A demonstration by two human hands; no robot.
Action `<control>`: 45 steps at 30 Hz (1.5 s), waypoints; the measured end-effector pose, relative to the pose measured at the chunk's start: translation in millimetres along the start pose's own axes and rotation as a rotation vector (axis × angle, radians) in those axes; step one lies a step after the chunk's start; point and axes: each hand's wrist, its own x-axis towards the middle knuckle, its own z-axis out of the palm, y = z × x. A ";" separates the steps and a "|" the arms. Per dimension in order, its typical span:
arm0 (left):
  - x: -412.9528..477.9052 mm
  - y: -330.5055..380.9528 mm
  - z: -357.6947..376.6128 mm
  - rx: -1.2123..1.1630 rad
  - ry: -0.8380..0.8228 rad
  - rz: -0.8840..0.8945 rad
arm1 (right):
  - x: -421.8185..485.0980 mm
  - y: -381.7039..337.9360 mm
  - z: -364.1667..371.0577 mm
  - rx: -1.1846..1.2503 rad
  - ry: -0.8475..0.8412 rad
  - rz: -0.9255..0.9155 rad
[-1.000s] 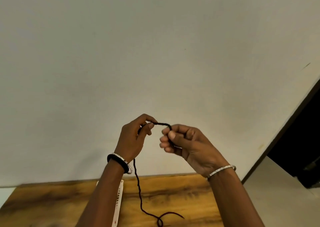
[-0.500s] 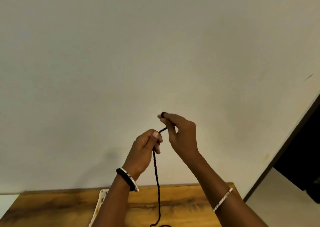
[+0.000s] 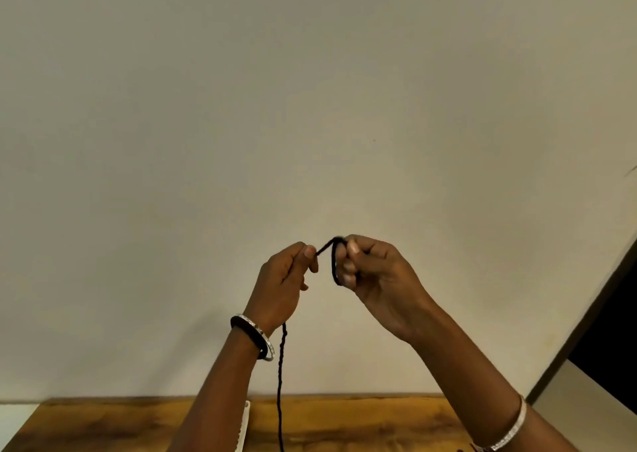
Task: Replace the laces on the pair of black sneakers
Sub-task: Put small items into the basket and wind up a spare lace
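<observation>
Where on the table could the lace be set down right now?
Bare wood shows on the table from its left edge to the left forearm, and between the hanging lace and the right forearm. The white strip beside the lace crowds the middle.

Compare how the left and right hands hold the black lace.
The left hand pinches the black lace at thumb and forefinger; the right hand has it looped over curled fingers. The long tail hangs below the left hand toward the wooden table, none below the right hand. Both grip the same lace, raised before the wall.
</observation>
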 end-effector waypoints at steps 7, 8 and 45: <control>-16.7 8.0 59.5 -0.003 -0.182 -0.014 | 21.7 -12.7 -13.6 0.469 0.369 -0.169; -16.1 10.7 62.0 -0.009 -0.187 -0.002 | 21.0 -6.9 -19.5 0.280 0.412 -0.235; 5.1 34.2 80.7 -0.023 0.028 0.047 | -36.2 -7.4 -57.1 -0.311 0.046 -0.154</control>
